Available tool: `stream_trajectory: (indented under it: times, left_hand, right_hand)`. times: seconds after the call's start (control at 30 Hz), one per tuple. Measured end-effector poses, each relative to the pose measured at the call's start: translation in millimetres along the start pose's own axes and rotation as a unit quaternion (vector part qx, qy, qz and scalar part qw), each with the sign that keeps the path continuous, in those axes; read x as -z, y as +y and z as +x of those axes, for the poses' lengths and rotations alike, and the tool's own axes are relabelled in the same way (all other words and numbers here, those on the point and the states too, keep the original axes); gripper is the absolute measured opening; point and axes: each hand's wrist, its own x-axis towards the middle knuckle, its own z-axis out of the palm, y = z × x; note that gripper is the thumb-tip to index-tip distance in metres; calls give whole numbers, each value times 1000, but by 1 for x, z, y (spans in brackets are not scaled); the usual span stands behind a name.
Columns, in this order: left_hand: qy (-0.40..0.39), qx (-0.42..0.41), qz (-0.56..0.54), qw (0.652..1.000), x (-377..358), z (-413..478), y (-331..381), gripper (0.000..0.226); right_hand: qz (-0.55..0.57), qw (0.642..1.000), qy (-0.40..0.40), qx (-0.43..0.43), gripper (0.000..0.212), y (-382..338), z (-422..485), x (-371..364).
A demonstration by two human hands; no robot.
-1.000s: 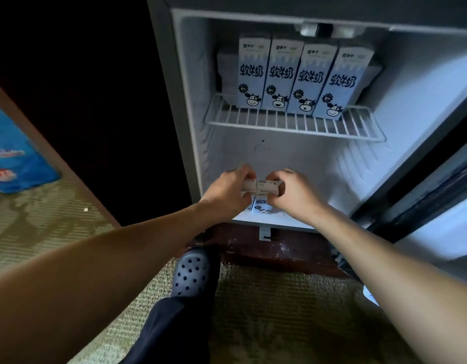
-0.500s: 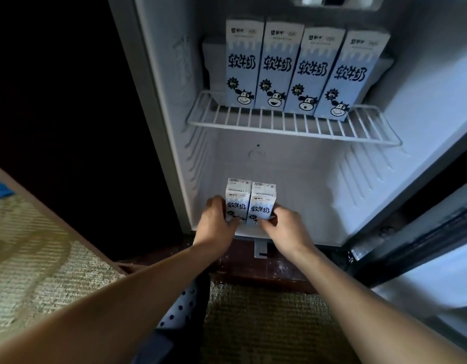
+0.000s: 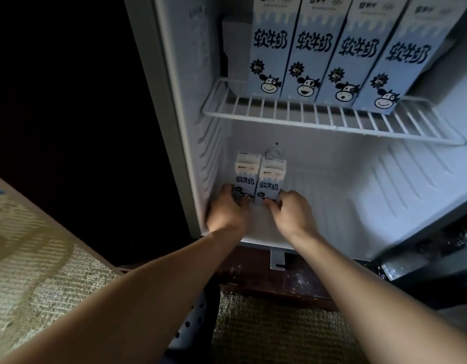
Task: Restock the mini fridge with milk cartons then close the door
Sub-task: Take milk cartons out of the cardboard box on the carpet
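While upright, two boxy printed cartons [image 3: 269, 177]

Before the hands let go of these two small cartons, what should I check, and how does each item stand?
1. Both upright on the fridge floor, left carton beside right carton: ok.
2. Grip: left hand on left carton, right hand on right carton: ok.
3. Pair against the back wall: cannot tell.
4. Upper four cartons standing on wire shelf: ok.
5. The mini fridge closed: not ok, stands open.
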Motion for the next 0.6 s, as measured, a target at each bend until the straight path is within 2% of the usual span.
stream_trajectory:
  times: [0.17, 0.33, 0.6]
  left_hand:
    - [25, 14, 19, 999, -6, 7, 2, 23]
    - [42, 33, 18, 998, -8, 13, 6, 25]
    - [36, 38, 23, 998, -11, 17, 3, 33]
  right_hand:
    - [-6, 1000, -7, -10, 30, -7, 16, -7]
    - [-59, 998, -16, -17, 40, -13, 19, -11]
    - [-81, 995, -45, -31, 39, -13, 26, -14]
